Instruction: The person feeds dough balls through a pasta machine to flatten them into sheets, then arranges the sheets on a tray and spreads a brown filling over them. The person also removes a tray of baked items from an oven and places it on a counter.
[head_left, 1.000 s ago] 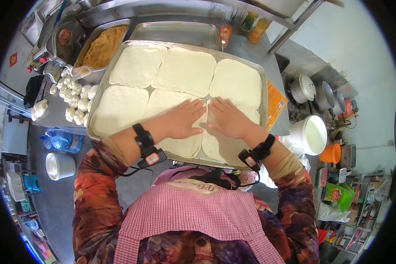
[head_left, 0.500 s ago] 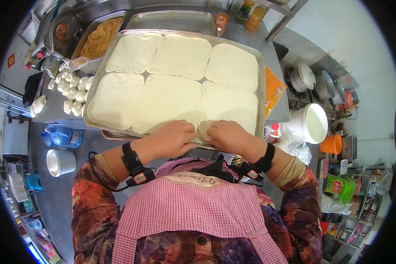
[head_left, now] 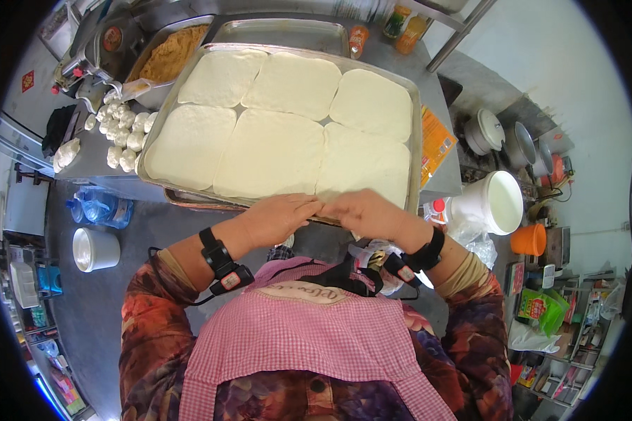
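Note:
A large metal tray (head_left: 414,154) carries several flattened sheets of pale dough (head_left: 270,151), laid edge to edge in two rows. At its near rim, my left hand (head_left: 279,215) stretches its fingers to the right over the edge of the dough. My right hand (head_left: 372,213) comes from the other side, fingers pointing left and thumb apart, at the near edge of the right front sheet. The fingertips of both hands nearly meet there. Neither hand visibly holds anything, though the undersides of the fingers are hidden.
Left of the tray lie several dough balls (head_left: 125,132), below a metal pan of brown filling (head_left: 172,56). Another metal tray (head_left: 281,31) and bottles (head_left: 410,35) stand behind. An orange packet (head_left: 437,144) lies to the right, above a white bucket (head_left: 495,203). Another tray's edge (head_left: 196,203) shows underneath.
Both hands have shifted slightly closer together along the tray's near edge. Their fingers, curled at the dough before, are now straighter. The view has tilted a little.

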